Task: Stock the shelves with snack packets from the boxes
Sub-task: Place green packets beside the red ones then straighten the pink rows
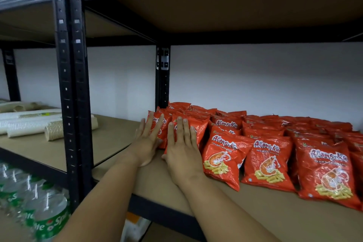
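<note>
- Left hand [146, 141] and right hand [181, 150], fingers straight, press flat on the leftmost red snack packets [196, 126].
- Black upright post [73, 92] stands left; paper cups [29, 125] lie beyond.
- Soda bottles [42, 208] below left.

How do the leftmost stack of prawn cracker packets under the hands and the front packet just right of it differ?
The leftmost stack is pressed by both flat hands, left hand and right hand; the front packet is untouched. The stack's printed faces are largely hidden by fingers, while the front packet shows its prawn picture fully. The stack sits further back on the shelf. Both are orange-red with the same branding.
</note>
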`<state>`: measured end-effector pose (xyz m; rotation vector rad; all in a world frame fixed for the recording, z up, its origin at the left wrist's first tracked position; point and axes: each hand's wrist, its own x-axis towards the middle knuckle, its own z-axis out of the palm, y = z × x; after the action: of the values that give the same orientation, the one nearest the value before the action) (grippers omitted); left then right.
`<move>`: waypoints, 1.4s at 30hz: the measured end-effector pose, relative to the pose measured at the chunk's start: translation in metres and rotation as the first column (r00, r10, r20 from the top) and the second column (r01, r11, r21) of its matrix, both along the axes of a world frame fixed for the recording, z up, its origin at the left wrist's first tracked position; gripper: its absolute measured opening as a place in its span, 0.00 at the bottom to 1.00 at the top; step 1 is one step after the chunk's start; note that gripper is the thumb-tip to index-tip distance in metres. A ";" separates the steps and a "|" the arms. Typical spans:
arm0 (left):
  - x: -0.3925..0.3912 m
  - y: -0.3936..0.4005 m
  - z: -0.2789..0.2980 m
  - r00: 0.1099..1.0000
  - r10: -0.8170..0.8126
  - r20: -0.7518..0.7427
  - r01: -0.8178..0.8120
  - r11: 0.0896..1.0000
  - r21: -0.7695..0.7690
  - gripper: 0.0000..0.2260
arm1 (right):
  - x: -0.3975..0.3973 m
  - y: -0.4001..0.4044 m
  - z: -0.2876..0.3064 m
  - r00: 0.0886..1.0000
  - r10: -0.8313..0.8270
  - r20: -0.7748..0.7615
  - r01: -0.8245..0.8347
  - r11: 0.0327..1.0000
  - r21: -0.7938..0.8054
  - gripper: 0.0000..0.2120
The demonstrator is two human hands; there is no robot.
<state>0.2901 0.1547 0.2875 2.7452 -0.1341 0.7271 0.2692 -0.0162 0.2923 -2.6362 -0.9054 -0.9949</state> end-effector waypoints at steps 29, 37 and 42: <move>-0.312 -0.164 0.168 0.904 -0.041 0.425 0.008 0.997 0.080 0.11 | -0.265 -0.161 0.183 0.987 0.154 0.047 -0.156 0.986 0.061 0.12; -0.291 -0.145 0.310 0.882 0.018 0.471 -0.047 0.998 0.050 0.12 | -0.234 -0.140 0.335 0.965 0.224 0.135 -0.235 0.969 0.075 0.14; -0.280 -0.129 0.404 0.912 0.030 0.409 -0.043 0.999 0.022 0.07 | -0.219 -0.126 0.425 0.971 0.219 0.096 -0.226 0.972 0.069 0.10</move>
<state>0.0099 0.0257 0.6917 2.5880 -0.1833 1.3150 0.0502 -0.1419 0.7178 -2.3781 -1.1272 -1.0715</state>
